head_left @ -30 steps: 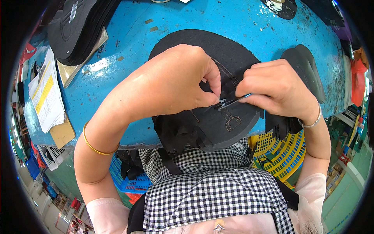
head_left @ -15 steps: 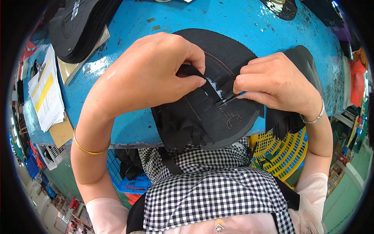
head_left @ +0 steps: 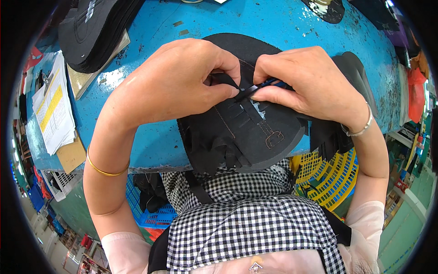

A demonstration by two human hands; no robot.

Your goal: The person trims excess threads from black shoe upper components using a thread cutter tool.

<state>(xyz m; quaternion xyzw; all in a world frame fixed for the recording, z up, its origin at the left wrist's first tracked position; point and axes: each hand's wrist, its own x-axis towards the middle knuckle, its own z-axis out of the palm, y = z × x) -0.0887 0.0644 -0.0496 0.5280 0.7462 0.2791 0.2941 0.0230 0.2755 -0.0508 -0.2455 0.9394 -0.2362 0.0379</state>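
Stack of black cut pieces [head_left: 98,34], paper sheets [head_left: 54,109], blue table [head_left: 292,23], yellow basket [head_left: 331,180], blue crate [head_left: 153,214]

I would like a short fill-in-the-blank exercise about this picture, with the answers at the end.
1. The black fabric piece lies on a table painted ____.
2. The left hand has a thin ____-coloured bangle on its wrist.
3. Under the table edge, on the person's right, stands a ____ plastic basket.
4. The person's shirt has a black and white ____ pattern.

Missing words: blue; gold; yellow; checked
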